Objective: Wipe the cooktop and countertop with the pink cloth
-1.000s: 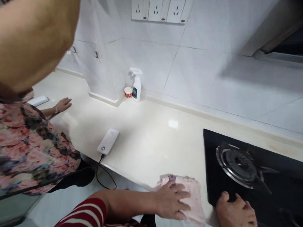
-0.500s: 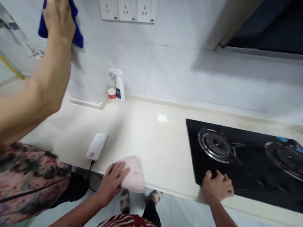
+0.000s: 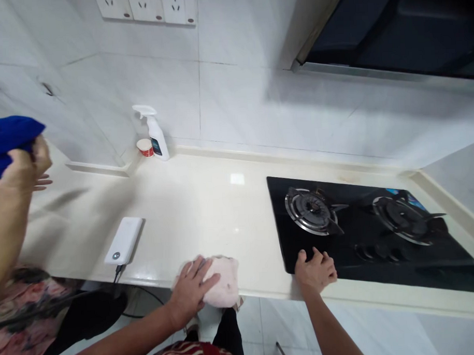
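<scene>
My left hand point(image 3: 192, 290) rests over a pink cloth point(image 3: 224, 284) at the counter's front edge, thumb and fingers spread across it and holding it there. Part of the cloth hangs past the edge. Over by the stove, my right hand point(image 3: 315, 270) lies on the front left corner of the black gas stove point(image 3: 352, 256), its fingers bent and apart, with nothing held. The stove carries a left burner point(image 3: 313, 210) and a right burner point(image 3: 404, 218).
A co-worker's hand point(image 3: 21, 169) holds a blue cloth point(image 3: 10, 136) at the far left. A white power bank point(image 3: 124, 238) with a cable lies on the counter point(image 3: 207, 209). Against the wall stand a white spray bottle point(image 3: 158, 138) and a paper cup point(image 3: 145, 147). A range hood point(image 3: 391, 32) overhangs.
The co-worker's hand with the blue cloth has come down from the wall toward the left. My view has shifted right; my hands keep nearly the same places on the cloth and stove corner.
</scene>
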### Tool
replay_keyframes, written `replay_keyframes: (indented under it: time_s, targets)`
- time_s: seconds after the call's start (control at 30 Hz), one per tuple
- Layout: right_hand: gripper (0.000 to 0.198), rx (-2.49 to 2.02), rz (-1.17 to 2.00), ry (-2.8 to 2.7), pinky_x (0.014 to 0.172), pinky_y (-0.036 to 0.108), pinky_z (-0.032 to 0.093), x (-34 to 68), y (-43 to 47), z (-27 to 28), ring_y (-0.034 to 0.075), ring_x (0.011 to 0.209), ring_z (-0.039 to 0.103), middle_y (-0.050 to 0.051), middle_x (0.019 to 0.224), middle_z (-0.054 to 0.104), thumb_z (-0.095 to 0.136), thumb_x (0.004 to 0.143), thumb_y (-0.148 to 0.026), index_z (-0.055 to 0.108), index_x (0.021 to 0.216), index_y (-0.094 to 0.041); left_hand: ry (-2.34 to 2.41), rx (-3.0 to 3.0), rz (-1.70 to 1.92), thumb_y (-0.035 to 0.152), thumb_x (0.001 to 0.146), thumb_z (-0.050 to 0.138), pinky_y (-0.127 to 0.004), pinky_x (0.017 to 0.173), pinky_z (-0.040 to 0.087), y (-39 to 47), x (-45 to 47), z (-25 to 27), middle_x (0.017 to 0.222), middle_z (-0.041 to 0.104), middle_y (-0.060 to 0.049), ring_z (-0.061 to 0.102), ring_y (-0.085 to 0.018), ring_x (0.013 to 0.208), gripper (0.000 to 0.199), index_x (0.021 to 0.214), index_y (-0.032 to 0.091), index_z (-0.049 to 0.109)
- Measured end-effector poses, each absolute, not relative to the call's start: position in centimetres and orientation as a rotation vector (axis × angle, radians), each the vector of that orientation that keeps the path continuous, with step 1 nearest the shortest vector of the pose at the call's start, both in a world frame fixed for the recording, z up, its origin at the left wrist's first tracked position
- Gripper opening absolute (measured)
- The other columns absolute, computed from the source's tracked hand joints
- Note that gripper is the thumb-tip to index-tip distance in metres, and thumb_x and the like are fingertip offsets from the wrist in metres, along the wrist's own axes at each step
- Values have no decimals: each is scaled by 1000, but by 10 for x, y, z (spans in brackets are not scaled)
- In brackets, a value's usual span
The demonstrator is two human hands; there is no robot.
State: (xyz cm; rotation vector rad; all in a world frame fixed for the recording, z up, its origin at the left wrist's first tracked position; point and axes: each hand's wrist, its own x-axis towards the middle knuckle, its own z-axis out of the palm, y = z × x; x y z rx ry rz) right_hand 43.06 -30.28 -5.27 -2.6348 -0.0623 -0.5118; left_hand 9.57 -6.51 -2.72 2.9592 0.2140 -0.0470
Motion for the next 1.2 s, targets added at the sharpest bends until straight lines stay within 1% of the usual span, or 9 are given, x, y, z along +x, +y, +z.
replay_keyframes:
  time_s: [0.23, 0.33, 0.47, 0.7, 0.8, 0.93, 1.07, 1.13, 1.2]
  targets:
    - [51, -2628, -512, -74, 110, 62, 29, 432, -305, -54, 37, 134, 41, 21, 140, 49, 42, 88, -51, 63, 121, -18, -134, 2871, -9, 33, 82, 75, -64, 115, 22, -124, 174, -25, 168, 19, -14, 22, -45, 150, 78, 151, 32, 40]
    - [49, -2633, -505, -74, 109, 63, 28, 433, -306, -55, 38, 134, 40, 21, 141, 48, 43, 89, -49, 62, 121, -19, -271, 2856, 5, 32, 78, 76, -64, 113, 23, -150, 206, -27, 166, 22, -19, 24, -47, 148, 80, 149, 27, 42]
    - [49, -2645, -461, -60, 109, 64, 28, 432, -306, -53, 39, 134, 40, 21, 141, 47, 44, 88, -49, 62, 123, -20, -319, 2883, 55, 31, 72, 78, -62, 112, 23, -180, 239, -28, 163, 29, -19, 27, -46, 147, 81, 146, 27, 46]
    - [55, -2601, -343, -25, 113, 67, 24, 439, -316, -56, 41, 142, 33, 21, 150, 43, 46, 86, -55, 62, 127, -21, -295, 2920, 152, 38, 87, 65, -53, 109, 31, -167, 219, -5, 161, 34, -13, 37, -38, 143, 62, 146, 32, 46]
    - [62, -2555, -232, -76, 112, 66, 28, 443, -330, -50, 42, 140, 37, 23, 145, 49, 44, 85, -61, 64, 126, -19, -228, 2940, 166, 38, 92, 61, -52, 111, 32, -153, 193, -4, 160, 36, -13, 37, -37, 143, 60, 149, 30, 42]
    - [66, -2397, -216, -682, 106, 59, 39, 394, -334, -34, 41, 132, 47, 23, 137, 53, 43, 88, -65, 62, 129, -17, 3, 2943, 237, 33, 98, 53, -50, 117, 27, -137, 162, -18, 157, 43, -11, 35, -32, 145, 47, 144, 22, 48]
    - [52, -2019, -106, -1562, 100, 52, 44, 298, -299, -40, 36, 126, 52, 13, 140, 55, 57, 90, -51, 55, 137, -29, 235, 2931, 209, 30, 101, 48, -52, 122, 21, -114, 127, -29, 158, 44, -9, 31, -28, 150, 35, 132, 20, 58]
    - [51, -1958, -96, -1759, 99, 55, 42, 256, -269, -49, 38, 128, 49, 9, 140, 57, 62, 88, -43, 54, 137, -34, 344, 2916, 170, 34, 96, 56, -57, 122, 20, -99, 103, -29, 160, 39, -13, 27, -32, 151, 41, 136, 21, 57]
    - [50, -1997, -107, -1783, 98, 61, 39, 223, -233, -53, 42, 128, 46, 11, 138, 58, 67, 84, -34, 58, 133, -33, 474, 2899, 139, 39, 90, 66, -61, 120, 20, -82, 76, -28, 163, 34, -16, 24, -37, 152, 56, 142, 23, 53]
